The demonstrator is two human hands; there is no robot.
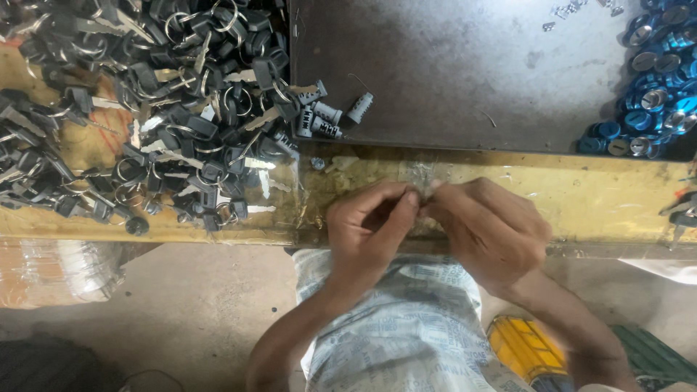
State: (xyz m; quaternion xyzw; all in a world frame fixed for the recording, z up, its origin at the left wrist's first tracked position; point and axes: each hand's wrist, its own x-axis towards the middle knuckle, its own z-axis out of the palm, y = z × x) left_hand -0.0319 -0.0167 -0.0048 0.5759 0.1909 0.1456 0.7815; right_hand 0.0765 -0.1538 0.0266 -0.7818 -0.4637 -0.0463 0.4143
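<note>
two hands, left hand (370, 225), right hand (490, 229), four grey lock cylinders (330, 112)

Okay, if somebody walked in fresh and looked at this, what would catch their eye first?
Probably the big heap of black-headed keys on rings covering the left of the bench, then the pile of shiny blue round caps at the far right edge of the dark metal sheet. In the middle, the left hand and right hand meet fingertip to fingertip over the yellow bench edge, pinching something too small to tell.
</note>
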